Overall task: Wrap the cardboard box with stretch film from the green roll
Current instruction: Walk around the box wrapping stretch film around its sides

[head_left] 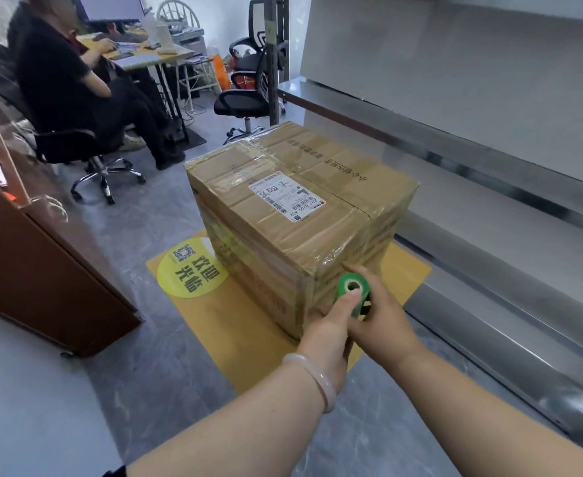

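A taped cardboard box [293, 215] with a white shipping label stands on a yellow floor mat [248, 335]. Shiny film bands run round its sides. The green roll [353, 290] of stretch film is held upright against the box's near corner. My left hand [331, 325], with a pale bangle on the wrist, grips the roll from the left, thumb pressed on its top rim. My right hand [382, 315] holds the roll from the right, fingers curled behind it.
A brown wooden counter [42, 270] stands to the left. Grey metal shelving [489, 166] runs along the right. A person in black sits on a wheeled chair [100, 156] at a desk beyond. An empty office chair [245, 98] stands behind the box.
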Available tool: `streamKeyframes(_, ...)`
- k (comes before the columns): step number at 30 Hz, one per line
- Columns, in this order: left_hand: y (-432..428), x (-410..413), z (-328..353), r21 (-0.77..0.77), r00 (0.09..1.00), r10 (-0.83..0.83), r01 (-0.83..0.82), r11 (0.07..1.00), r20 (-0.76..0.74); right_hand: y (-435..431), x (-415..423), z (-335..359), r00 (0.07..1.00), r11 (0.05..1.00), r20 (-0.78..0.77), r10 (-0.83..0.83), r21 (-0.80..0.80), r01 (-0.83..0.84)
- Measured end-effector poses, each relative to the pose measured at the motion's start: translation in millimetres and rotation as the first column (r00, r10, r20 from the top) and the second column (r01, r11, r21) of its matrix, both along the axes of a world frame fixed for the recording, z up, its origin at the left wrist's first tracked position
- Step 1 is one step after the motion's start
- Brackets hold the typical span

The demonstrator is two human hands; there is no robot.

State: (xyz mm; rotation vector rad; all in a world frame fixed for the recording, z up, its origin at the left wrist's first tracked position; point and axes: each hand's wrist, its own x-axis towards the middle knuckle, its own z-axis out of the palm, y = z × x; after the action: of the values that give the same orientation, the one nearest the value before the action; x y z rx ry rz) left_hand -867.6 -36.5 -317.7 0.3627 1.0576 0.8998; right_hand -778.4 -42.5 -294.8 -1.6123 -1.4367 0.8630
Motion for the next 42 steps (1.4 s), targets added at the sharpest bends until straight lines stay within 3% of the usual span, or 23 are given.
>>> streamKeyframes(11,11.0,51.6,-4.2,-0.061,0.991,0.135,-0.135,0.989,-0.018,37.2,48.5,7.5,0.977,0.994,0.194,0.087,-0.088,-0.071)
streamKeyframes(14,19.9,71.0,2.0,-0.099,0.97,0.236,-0.241,0.966,-0.052,57.1,69.1,5.2,0.945,0.968,0.22,0.243,-0.114,-0.222)
streamKeyframes(18,35.6,90.1,8.0,-0.065,0.932,0.356,-0.36,0.931,-0.063,80.3,100.3,3.8,0.865,0.869,0.104,0.492,-0.121,-0.48)
streamKeyframes(20,43.0,98.9,6.7,-0.052,0.904,0.422,-0.426,0.903,-0.076,87.9,110.6,4.2,0.847,0.852,0.098,0.522,-0.107,-0.513)
streamKeyframes(24,51.2,117.8,3.8,-0.064,0.833,0.552,-0.552,0.831,-0.03,95.8,122.1,2.0,0.821,0.849,0.231,0.522,-0.044,-0.527)
streamKeyframes(31,54.8,146.8,1.2,0.003,0.862,0.503,-0.503,0.864,-0.064,113.5,135.9,6.1,0.812,0.868,0.326,0.484,-0.059,-0.493)
streamKeyframes(37,72.0,136.3,-13.7,0.007,0.916,0.398,-0.398,0.917,-0.05,126.5,155.7,-7.7,0.798,0.796,0.023,0.602,-0.095,-0.598)
streamKeyframes(42,74.0,151.0,-25.8,0.009,0.868,0.491,-0.492,0.87,-0.072,128.8,163.6,-10.2,0.785,0.815,0.23,0.575,-0.075,-0.575)
